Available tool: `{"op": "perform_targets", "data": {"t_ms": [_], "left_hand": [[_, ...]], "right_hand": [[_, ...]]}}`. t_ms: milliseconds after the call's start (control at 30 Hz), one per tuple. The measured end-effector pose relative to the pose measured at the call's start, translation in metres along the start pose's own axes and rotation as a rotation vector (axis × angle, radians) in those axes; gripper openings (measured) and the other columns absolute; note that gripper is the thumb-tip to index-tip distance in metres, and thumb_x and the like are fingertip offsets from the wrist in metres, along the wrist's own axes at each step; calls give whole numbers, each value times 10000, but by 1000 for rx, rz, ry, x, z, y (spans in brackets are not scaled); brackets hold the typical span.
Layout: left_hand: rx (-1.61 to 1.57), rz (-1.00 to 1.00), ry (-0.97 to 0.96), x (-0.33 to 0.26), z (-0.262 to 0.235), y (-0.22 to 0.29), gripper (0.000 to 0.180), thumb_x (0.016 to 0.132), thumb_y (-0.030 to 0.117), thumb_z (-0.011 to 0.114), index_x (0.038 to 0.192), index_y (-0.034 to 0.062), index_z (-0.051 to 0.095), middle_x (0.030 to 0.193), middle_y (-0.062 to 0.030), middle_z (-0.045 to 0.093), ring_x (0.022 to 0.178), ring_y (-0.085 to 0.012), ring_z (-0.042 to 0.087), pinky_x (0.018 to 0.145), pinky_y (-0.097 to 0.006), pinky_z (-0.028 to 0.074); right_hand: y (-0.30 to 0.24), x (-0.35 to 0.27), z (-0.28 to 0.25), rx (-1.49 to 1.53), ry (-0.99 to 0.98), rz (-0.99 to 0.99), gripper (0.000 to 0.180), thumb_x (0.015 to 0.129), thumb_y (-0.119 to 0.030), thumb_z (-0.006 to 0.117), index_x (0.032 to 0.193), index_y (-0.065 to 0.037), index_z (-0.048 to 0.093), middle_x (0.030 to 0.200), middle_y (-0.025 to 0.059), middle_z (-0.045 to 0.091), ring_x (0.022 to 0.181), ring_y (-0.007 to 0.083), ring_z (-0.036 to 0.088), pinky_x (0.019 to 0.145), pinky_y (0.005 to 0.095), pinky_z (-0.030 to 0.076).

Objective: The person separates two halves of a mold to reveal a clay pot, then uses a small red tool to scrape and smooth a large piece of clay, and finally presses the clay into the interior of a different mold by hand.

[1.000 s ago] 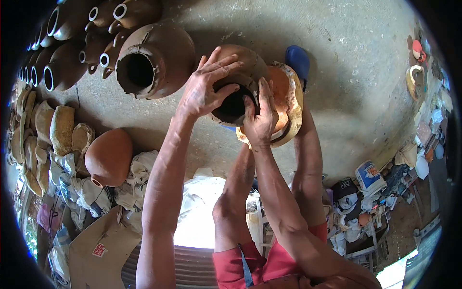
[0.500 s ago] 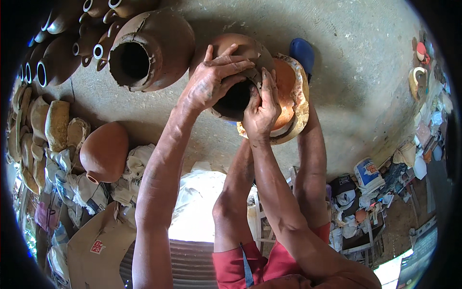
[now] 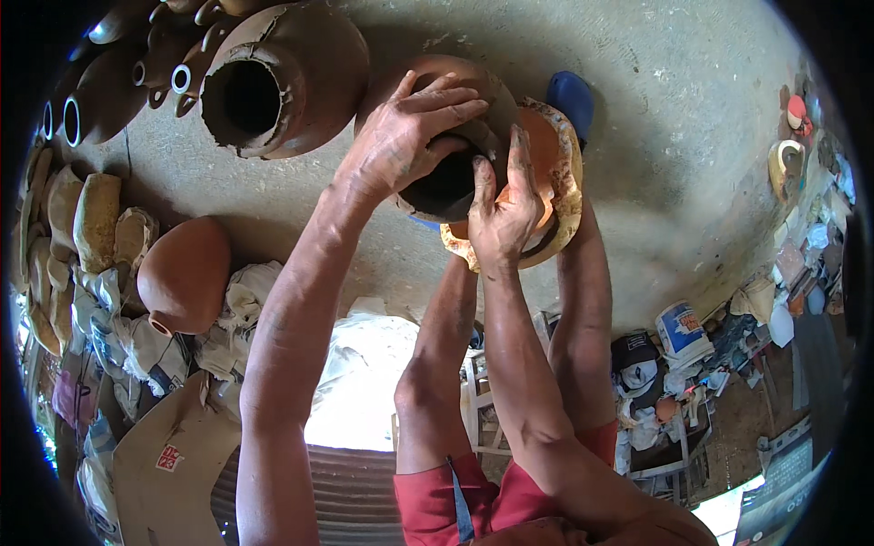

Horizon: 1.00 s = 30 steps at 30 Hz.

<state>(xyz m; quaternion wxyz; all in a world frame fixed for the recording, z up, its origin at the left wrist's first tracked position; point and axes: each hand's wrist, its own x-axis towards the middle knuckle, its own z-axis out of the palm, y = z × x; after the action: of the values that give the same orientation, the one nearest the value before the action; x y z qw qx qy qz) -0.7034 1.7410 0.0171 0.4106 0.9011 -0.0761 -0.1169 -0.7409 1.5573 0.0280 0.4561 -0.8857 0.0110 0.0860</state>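
Observation:
A brown clay pot [image 3: 460, 77] lies tilted between my hands, its dark round mouth facing me. My left hand [image 3: 410, 136] grips the pot at its mouth, fingers spread over the shoulder and thumb at the rim. At the right side of the mouth is my right hand [image 3: 505, 214], its thumb and fingers apart, with the thumb by the opening and the fingers along the outer side. Beneath and right of the pot sits an orange form with a thick, mottled cream edge [image 3: 572, 187], partly hidden by my right hand.
A large clay pot with a ragged rim [image 3: 319, 82] lies left of my work, with several jugs [image 3: 109, 100] beyond. A reddish pot [image 3: 187, 273] rests by rags and curved clay pieces. A blue-and-white bucket [image 3: 683, 332] stands among clutter at right. A blue shoe [image 3: 571, 105] is ahead.
My right hand has loosened from its pinch at the rim, and its thumb and fingers have spread. My left hand keeps its place on the pot. The whole view has shifted slightly.

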Motion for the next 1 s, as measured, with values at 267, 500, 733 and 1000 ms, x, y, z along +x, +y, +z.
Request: {"op": "perform_targets", "data": {"t_ms": [267, 500, 733, 1000], "left_hand": [[-326, -166, 87, -3, -23, -21, 698, 891, 509, 759, 1444, 106, 621, 1554, -167, 525, 1530, -420, 331, 1244, -558, 295], [-273, -191, 35, -11, -1, -24, 468, 1023, 495, 592, 1387, 216, 688, 1574, -94, 521, 1536, -463, 292, 1260, -590, 199], [-170, -171, -8, -10, 4, -21, 373, 1043, 373, 589, 1298, 150, 744, 1567, -107, 532, 1537, -417, 312, 1273, -546, 181], [-140, -121, -11, -7, 0, -23, 371, 1041, 383, 585, 1297, 166, 745, 1548, -122, 548, 1518, -432, 347, 1265, -555, 201]], "right_hand": [[13, 10, 9, 288, 139, 138, 687, 1097, -472, 434, 1540, 52, 425, 1611, 254, 409, 1534, 456, 293, 1257, 528, 227], [11, 1, 24, 237, 76, 95, 576, 1135, -412, 359, 1525, -8, 486, 1598, 197, 457, 1562, 432, 237, 1270, 531, 178], [11, 3, 27, 305, 97, 121, 481, 1146, -316, 368, 1463, -6, 555, 1520, 157, 559, 1534, 341, 346, 1287, 518, 139], [10, 7, 24, 315, 73, 103, 508, 1144, -337, 369, 1436, 26, 570, 1491, 173, 582, 1519, 329, 370, 1296, 505, 115]]}}
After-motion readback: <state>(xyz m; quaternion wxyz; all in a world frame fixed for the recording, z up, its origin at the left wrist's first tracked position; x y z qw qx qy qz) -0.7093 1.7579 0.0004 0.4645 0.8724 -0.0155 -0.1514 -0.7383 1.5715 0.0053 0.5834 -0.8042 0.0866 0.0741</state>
